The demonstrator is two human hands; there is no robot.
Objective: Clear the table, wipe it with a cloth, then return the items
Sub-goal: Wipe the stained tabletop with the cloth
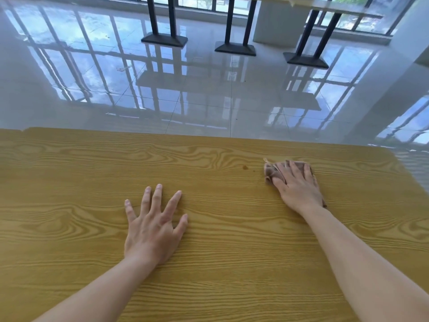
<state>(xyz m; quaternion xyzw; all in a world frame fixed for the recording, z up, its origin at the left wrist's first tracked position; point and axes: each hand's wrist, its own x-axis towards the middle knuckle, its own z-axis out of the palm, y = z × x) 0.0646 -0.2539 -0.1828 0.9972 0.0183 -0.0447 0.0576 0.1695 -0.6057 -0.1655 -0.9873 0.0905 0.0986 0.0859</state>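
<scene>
A wooden table with a yellow grain pattern fills the lower half of the head view. My right hand presses flat on a crumpled brown cloth at the table's far right; the hand covers most of the cloth. My left hand lies palm down on the bare wood near the middle, fingers spread, holding nothing. A small dark stain marks the wood just left of the cloth.
Beyond the table's far edge lies a glossy tiled floor reflecting windows. Black table legs with flat bases stand at the back, with a white block among them. The table's right edge runs diagonally near the cloth.
</scene>
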